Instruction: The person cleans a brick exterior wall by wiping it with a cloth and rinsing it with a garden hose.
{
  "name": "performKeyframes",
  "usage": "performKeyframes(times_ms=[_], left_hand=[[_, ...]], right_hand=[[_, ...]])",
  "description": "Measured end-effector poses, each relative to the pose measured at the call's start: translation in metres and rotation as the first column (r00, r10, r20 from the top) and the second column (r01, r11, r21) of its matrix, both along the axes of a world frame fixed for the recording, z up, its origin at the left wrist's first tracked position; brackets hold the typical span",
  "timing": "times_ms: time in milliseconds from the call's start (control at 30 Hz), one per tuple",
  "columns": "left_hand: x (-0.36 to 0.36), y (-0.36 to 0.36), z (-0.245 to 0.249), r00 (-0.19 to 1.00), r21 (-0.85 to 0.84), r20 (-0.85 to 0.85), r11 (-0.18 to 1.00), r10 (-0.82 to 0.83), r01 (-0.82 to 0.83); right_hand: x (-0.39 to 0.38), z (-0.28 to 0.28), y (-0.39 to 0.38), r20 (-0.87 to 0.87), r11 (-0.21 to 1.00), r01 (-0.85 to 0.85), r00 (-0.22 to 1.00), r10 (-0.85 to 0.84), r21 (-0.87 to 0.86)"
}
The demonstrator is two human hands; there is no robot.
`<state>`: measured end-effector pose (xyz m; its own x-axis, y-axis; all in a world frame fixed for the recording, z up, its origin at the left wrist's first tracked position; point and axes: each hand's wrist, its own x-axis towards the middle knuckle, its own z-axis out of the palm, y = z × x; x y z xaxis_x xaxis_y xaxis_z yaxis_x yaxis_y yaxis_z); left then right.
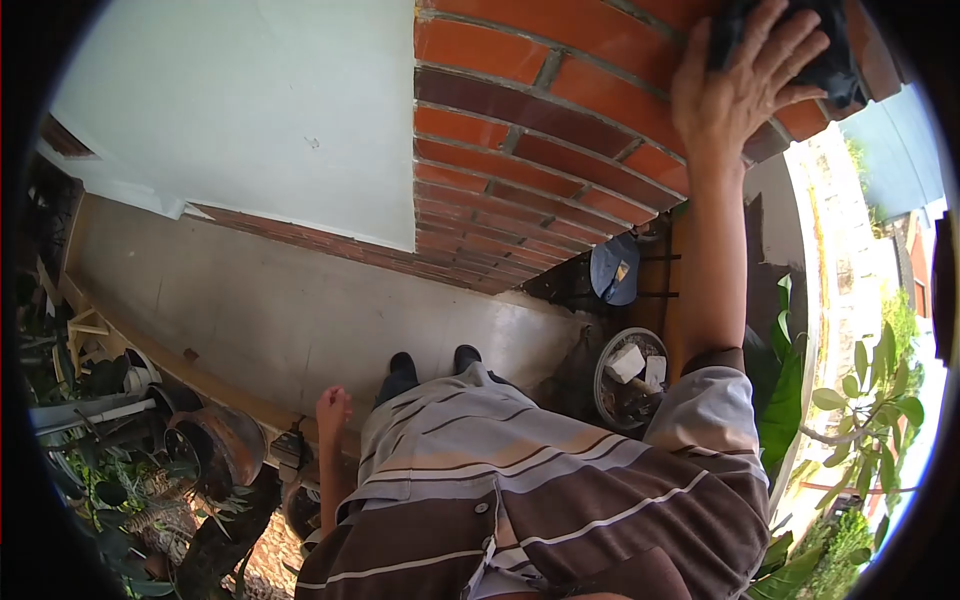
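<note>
My right hand (735, 85) is raised at the top right. Its fingers are spread over a black cloth (832, 50), pressing it against the red brick wall (560, 110). Low on the left hangs my left hand (333, 405), its fingers curled loosely; whether anything is inside them is too small to tell. It is beside my striped shirt, away from the wall.
Below lies a pale tiled floor (300, 290) with my dark shoes on it. A round bucket (632, 380) holds white blocks, near a hanging blue cap (614, 270). Pots (215, 450) and plants line the left ledge; leaves (785, 400) stand at the right.
</note>
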<state>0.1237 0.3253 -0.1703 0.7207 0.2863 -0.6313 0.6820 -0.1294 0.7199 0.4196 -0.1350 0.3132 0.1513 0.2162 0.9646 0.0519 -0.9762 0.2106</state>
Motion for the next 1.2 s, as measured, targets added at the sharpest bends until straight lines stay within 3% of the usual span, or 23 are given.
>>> performKeyframes(times_ms=[33,67,100,133,167,233,267,367,400,433,467,600,633,700,733,767,800,867,933,967,1067,1100,1200], left_hand=[[0.022,-0.006,-0.009,0.996,0.0,0.06,0.998,-0.068,0.069],[0.046,-0.018,-0.002,0.977,0.033,0.129,0.985,-0.17,0.167],[0.067,-0.033,0.01,0.945,0.072,0.188,0.963,-0.27,0.26],[0.085,-0.045,0.022,0.907,0.117,0.233,0.936,-0.35,0.331],[0.097,-0.053,0.031,0.861,0.165,0.283,0.906,-0.422,0.39],[0.092,-0.051,0.049,0.863,0.11,0.335,0.925,-0.379,0.363],[0.094,-0.05,0.055,0.861,0.081,0.371,0.936,-0.347,0.342],[0.045,-0.011,0.029,0.927,0.14,0.279,0.966,-0.25,0.218],[0.026,0.004,0.006,0.943,0.188,0.239,0.964,-0.232,0.189],[0.008,0.011,-0.001,0.954,0.214,0.21,0.962,-0.213,0.168],[-0.004,0.017,-0.006,0.964,0.243,0.182,0.959,-0.195,0.148],[0.005,0.005,-0.015,0.94,0.252,0.226,0.947,-0.256,0.197],[0.022,-0.009,-0.001,0.923,0.254,0.243,0.938,-0.299,0.237],[0.062,-0.04,0.038,0.878,0.281,0.292,0.911,-0.38,0.301],[0.078,-0.054,0.059,0.85,0.303,0.321,0.896,-0.417,0.325],[0.09,-0.062,0.073,0.836,0.271,0.356,0.902,-0.417,0.335],[0.102,-0.071,0.084,0.82,0.235,0.399,0.91,-0.41,0.341],[0.102,-0.07,0.099,0.811,0.207,0.444,0.924,-0.382,0.322],[0.089,-0.062,0.108,0.82,0.232,0.452,0.934,-0.351,0.272],[0.077,-0.053,0.098,0.836,0.248,0.44,0.939,-0.328,0.238],[0.032,-0.023,0.061,0.885,0.31,0.374,0.937,-0.277,0.162],[0.027,-0.019,0.055,0.901,0.335,0.341,0.93,-0.269,0.151],[0.035,-0.023,0.051,0.9,0.334,0.305,0.92,-0.31,0.203]], right_hand=[[0.007,-0.031,0.018,-0.088,0.991,-0.062,0.995,0.052,-0.115],[-0.001,-0.069,0.039,-0.394,0.985,-0.028,0.918,-0.042,-0.17],[-0.006,-0.117,0.056,-0.545,0.909,0.028,0.792,-0.274,-0.416],[-0.007,-0.172,0.063,-0.713,0.896,-0.212,0.685,-0.149,-0.391],[-0.005,-0.23,0.058,-0.807,0.816,-0.345,0.543,-0.23,-0.465],[-0.004,-0.289,0.031,-0.893,0.86,-0.371,0.412,-0.184,-0.349],[-0.019,-0.241,0.039,-0.936,0.919,-0.235,0.231,-0.265,-0.318],[-0.022,-0.152,-0.003,-0.644,0.991,0.03,0.757,-0.109,-0.133],[-0.016,-0.103,-0.011,-0.305,0.997,0.022,0.951,-0.043,-0.073],[-0.018,-0.05,-0.015,-0.197,0.998,0.067,0.978,-0.066,-0.003],[-0.008,-0.008,-0.029,0.001,1.0,-0.017,1.0,0.017,-0.019],[0.024,0.091,-0.009,0.237,0.999,-0.002,0.971,-0.008,0.042],[0.029,0.095,0.028,0.281,0.953,0.297,0.912,-0.3,0.052],[0.025,0.077,0.082,0.016,0.978,0.003,1.0,0.001,-0.21],[0.024,0.055,0.104,-0.551,0.975,0.086,0.813,-0.187,-0.205],[0.032,0.014,0.117,-0.139,0.857,0.18,0.95,-0.278,-0.483],[0.032,-0.026,0.127,-0.244,0.827,0.006,0.954,-0.173,-0.563],[0.03,-0.111,0.119,-0.452,0.654,-0.173,0.845,-0.286,-0.737],[0.03,-0.15,0.091,-0.659,0.627,-0.303,0.586,-0.471,-0.717],[0.024,-0.136,0.081,-0.648,0.732,-0.259,0.695,-0.312,-0.63],[0.019,-0.015,0.069,-0.283,0.927,-0.033,0.956,-0.079,-0.373],[0.019,0.037,0.066,-0.086,0.954,0.17,0.977,-0.197,-0.248],[0.051,0.171,0.046,0.335,0.971,0.219,0.925,-0.177,-0.092]])
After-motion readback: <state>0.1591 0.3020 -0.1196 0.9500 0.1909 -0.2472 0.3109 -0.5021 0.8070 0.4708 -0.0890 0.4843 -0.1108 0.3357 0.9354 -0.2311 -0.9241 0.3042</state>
